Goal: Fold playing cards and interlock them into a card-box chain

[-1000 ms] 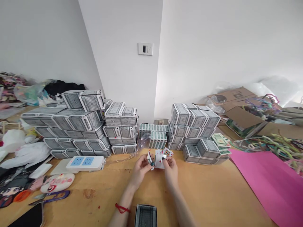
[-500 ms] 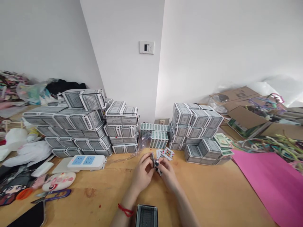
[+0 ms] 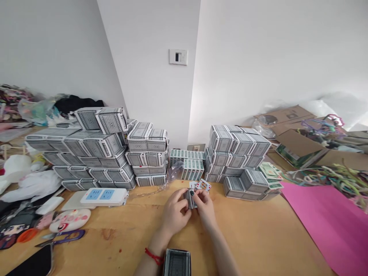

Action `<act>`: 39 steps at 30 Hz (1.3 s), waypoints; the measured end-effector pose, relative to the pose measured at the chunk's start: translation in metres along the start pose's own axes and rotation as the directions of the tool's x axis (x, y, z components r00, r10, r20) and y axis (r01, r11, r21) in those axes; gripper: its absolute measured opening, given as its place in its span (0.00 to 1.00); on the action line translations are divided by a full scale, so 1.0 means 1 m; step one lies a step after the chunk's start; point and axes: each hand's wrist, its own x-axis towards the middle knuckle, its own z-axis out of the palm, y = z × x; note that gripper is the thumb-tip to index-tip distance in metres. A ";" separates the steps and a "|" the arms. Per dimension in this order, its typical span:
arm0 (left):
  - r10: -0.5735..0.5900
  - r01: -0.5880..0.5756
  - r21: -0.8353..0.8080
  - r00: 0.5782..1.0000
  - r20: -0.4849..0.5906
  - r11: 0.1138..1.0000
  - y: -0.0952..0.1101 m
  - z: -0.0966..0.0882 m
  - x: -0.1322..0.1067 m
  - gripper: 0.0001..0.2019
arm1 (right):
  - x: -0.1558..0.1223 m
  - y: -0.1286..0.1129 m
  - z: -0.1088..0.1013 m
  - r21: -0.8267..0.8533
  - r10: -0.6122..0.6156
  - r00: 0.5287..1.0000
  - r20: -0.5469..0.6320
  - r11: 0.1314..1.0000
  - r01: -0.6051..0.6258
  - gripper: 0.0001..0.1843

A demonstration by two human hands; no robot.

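Note:
My left hand [image 3: 176,214] and my right hand [image 3: 204,209] meet over the middle of the wooden table [image 3: 250,234]. Between them are grey-backed playing cards [image 3: 189,198], pinched by the fingers of both hands; how many cannot be told. The right thumb, with a dark nail, presses on the patterned back. Just beyond the fingers lie loose playing cards [image 3: 204,184], face up. Near my forearms, at the bottom edge, stands an open-topped box of cards [image 3: 176,264].
Card-block stacks rise at left [image 3: 100,145] and right [image 3: 230,153], with green-white card packs [image 3: 192,168] between. A power strip [image 3: 105,196], scissors [image 3: 64,237] and a phone [image 3: 34,264] lie left. Pink paper [image 3: 327,226] and a cardboard box [image 3: 301,147] are right.
The cards in my hands have turned from nearly edge-on to showing their patterned back. Both hands have shifted only slightly, and the view has moved a little.

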 end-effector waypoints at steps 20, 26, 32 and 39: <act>0.069 -0.065 0.064 0.996 -0.056 0.996 -0.005 0.007 -0.001 0.11 | 0.002 0.001 0.001 -0.005 0.005 1.000 -0.028 1.000 -0.005 0.15; 0.051 -0.047 0.065 0.997 -0.058 0.997 -0.004 0.007 -0.002 0.11 | 0.002 0.003 0.003 0.010 0.013 1.000 -0.022 1.000 -0.013 0.15; 0.044 -0.040 0.061 0.997 -0.067 0.997 -0.005 0.008 -0.002 0.11 | 0.001 0.002 0.005 0.004 -0.018 1.000 -0.011 1.000 0.018 0.14; 0.037 -0.033 0.109 0.999 -0.032 0.993 -0.002 0.007 -0.001 0.16 | 0.000 0.004 0.003 -0.042 -0.019 0.999 0.032 0.999 0.020 0.14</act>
